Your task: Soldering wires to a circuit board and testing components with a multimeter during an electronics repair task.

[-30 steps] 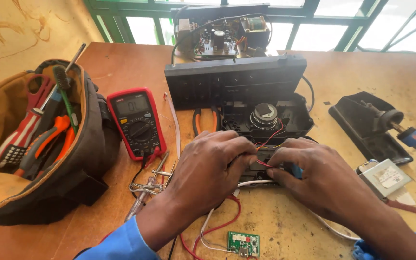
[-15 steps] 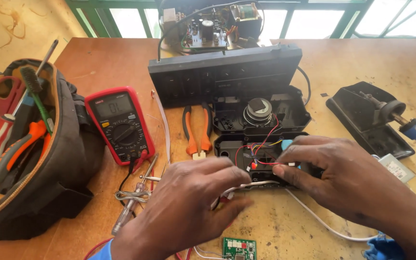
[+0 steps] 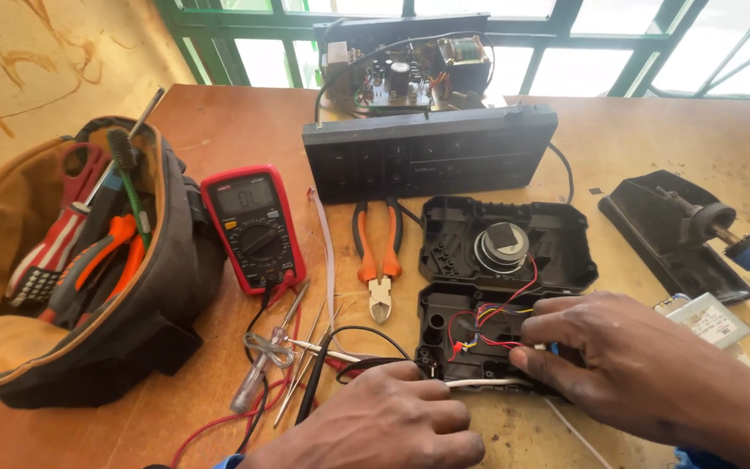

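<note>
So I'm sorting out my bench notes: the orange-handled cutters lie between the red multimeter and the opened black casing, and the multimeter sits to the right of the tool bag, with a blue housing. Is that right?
Not quite. The head view shows the multimeter with a red housing, not blue. The rest holds: the orange-handled cutters lie between it and the opened black casing, and it sits right of the tool bag.

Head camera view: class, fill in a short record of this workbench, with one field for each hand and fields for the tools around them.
Left hand: knuckles down on the table, at the near edge of the opened black casing
Right hand: fingertips in the casing's lower half, among red wires
Speaker: round, in the upper half
Pliers: orange-handled, left of the casing
Multimeter: red, switched on
Tool bag: far left, open
Soldering iron stand: far right
</note>
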